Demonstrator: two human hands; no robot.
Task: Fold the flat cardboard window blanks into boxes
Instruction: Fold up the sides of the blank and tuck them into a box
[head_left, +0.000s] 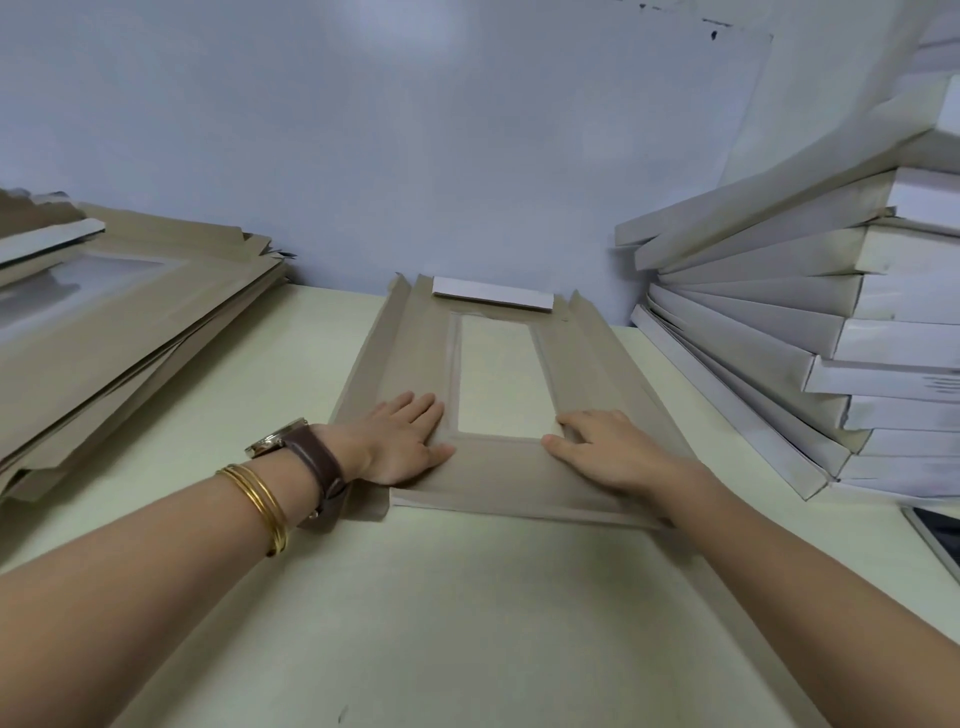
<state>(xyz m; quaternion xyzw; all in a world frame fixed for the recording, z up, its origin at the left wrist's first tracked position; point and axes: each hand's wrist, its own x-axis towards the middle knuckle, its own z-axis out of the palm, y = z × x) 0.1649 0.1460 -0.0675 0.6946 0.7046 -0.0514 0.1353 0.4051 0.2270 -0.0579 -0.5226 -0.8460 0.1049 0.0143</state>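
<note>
Pale cream tabletop fills the lower frame, with both forearms reaching across it. At centre the flat cardboard window blank lies on the table, its far white flap against the light blue-grey wall. The left hand, with a brown-strapped watch and gold bangles, presses flat on it, fingers straight. The right hand presses beside the window's near corner, fingers slightly bent and gripping nothing. Unfolded blanks are piled at left; folded boxes are stacked at right.
</note>
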